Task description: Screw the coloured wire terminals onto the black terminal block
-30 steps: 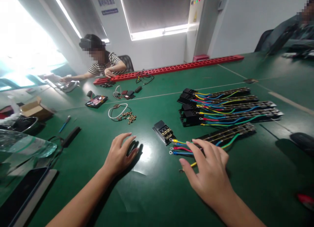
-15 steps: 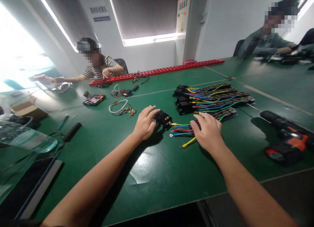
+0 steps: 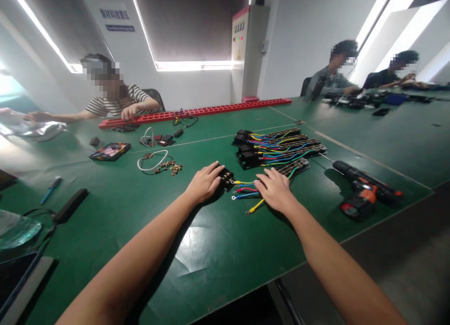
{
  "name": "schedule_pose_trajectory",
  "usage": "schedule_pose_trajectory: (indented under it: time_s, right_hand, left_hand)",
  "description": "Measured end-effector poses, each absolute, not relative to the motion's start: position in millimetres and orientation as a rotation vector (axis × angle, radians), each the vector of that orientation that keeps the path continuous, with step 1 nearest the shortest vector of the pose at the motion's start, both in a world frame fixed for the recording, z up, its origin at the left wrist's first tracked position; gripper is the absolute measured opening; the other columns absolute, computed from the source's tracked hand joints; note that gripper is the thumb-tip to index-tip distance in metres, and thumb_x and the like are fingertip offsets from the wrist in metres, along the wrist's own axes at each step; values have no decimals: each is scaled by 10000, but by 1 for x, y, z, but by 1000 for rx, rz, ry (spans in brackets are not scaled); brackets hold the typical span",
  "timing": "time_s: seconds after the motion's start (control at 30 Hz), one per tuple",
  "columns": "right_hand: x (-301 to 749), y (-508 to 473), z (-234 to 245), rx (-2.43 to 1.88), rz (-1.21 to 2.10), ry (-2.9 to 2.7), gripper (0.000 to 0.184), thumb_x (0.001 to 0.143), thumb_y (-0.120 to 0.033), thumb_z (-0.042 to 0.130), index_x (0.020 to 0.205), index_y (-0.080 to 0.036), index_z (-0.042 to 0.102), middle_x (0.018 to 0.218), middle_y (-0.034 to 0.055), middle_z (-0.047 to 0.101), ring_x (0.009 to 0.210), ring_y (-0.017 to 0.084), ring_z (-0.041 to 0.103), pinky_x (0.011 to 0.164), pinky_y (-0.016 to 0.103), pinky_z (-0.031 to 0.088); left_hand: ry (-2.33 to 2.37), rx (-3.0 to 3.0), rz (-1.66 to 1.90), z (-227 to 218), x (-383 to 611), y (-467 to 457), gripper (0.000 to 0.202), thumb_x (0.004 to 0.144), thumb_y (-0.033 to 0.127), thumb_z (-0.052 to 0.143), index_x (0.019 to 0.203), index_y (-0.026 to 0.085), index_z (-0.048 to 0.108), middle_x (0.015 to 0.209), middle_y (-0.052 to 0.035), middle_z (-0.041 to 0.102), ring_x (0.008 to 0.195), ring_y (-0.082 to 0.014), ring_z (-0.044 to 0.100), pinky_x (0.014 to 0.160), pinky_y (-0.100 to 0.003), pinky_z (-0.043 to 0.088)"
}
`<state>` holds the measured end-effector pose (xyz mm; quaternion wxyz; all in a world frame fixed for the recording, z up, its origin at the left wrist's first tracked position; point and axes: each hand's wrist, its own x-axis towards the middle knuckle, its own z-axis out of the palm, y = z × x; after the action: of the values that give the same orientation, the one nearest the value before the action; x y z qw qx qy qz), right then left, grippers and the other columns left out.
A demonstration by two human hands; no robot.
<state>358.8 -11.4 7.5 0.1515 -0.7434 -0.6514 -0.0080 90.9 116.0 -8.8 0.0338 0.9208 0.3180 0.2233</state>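
My left hand (image 3: 206,183) rests at the left end of a black terminal block (image 3: 227,180), its fingers over the far side and its thumb at the near side. Brass-coloured contacts show on the block. Coloured wires with ring lugs (image 3: 244,194) fan out just right of it: yellow, blue and red. My right hand (image 3: 274,189) is closed over these wires and the dark slotted strip (image 3: 298,169) beneath them. A yellow lug touches or lies very near the block's edge; I cannot tell which. Small brass screws (image 3: 172,167) lie in a pile left of my hands.
Finished-looking blocks with wired strips (image 3: 277,147) lie behind my right hand. A cordless drill (image 3: 362,191) lies on the right, its long bit pointing at them. Further off are a red slotted bar (image 3: 207,110), a white cable loop (image 3: 151,163) and several people seated around the green table.
The view has turned right and moved back, so another person shows at the far right. Both hands keep nearly the same hold on the block and wires.
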Motion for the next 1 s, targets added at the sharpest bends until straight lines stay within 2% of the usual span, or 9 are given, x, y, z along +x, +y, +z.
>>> schedule_pose_trajectory:
  time_s: [0.17, 0.3, 0.47, 0.57, 0.67, 0.77, 0.83, 1.0]
  right_hand:
    - [357, -12, 2, -2105, -13, -1921, 544, 1045, -521, 366, 1390, -203, 640, 1552, 131, 501, 1524, 368, 293, 1211, 594, 201]
    - [356, -11, -1, -2117, -7, -1909, 542, 1047, -522, 353, 1389, -207, 632, 1559, 128, 489, 1532, 355, 275, 1222, 589, 185]
    - [350, -8, -2, -2162, 15, -1872, 569, 1044, -541, 358, 1397, -180, 622, 1568, 128, 474, 1535, 360, 249, 1236, 592, 148]
    - [344, -4, -2, -2185, 39, -1850, 561, 1044, -542, 352, 1397, -198, 620, 1562, 107, 480, 1532, 372, 226, 1229, 624, 129]
    - [338, 0, -3, -2197, 57, -1840, 542, 1052, -531, 322, 1392, -234, 621, 1568, 83, 473, 1533, 363, 211, 1221, 652, 107]
    - [333, 3, -2, -2201, 63, -1848, 529, 1054, -527, 308, 1379, -251, 621, 1574, 72, 464, 1531, 357, 206, 1210, 671, 102]
    - [330, 4, 1, -2199, 67, -1866, 523, 1053, -531, 303, 1372, -261, 618, 1567, 66, 475, 1522, 359, 226, 1198, 684, 119]
    - [326, 4, 10, -2194, 6, -1933, 506, 1050, -527, 315, 1270, -242, 670, 1486, 95, 551, 1468, 386, 314, 1148, 720, 144]
  left_hand:
    - [961, 2911, 758, -8, 89, 112, 505, 1061, 403, 418, 1486, 147, 513, 1519, -210, 487, 1371, -334, 509, 1131, -547, 458]
    - [1010, 2975, 781, -7, 83, 106, 491, 1009, 429, 560, 1437, 189, 548, 1406, -201, 549, 1304, -346, 543, 1058, -576, 509]
    - [973, 2972, 774, -8, 71, 99, 491, 1008, 438, 558, 1392, 134, 532, 1521, -225, 473, 1425, -352, 473, 1131, -553, 484]
    - [919, 2956, 781, -9, 63, 96, 486, 1005, 462, 556, 1346, 116, 532, 1469, -222, 542, 1434, -341, 481, 1146, -533, 479]
    - [936, 2953, 831, -9, 55, 92, 461, 988, 485, 577, 1281, 130, 561, 1333, -204, 635, 1343, -347, 560, 1087, -532, 510]
    - [966, 2966, 847, -5, 46, 86, 423, 976, 515, 584, 1181, 146, 598, 1172, -177, 683, 1115, -320, 657, 959, -490, 557]
    - [994, 2977, 829, -1, 39, 82, 410, 971, 531, 587, 1123, 152, 612, 1074, -156, 693, 989, -295, 666, 875, -448, 566]
    - [1080, 2994, 762, 5, 19, 73, 416, 957, 519, 618, 1174, 164, 612, 1040, -127, 701, 954, -283, 653, 847, -417, 540]
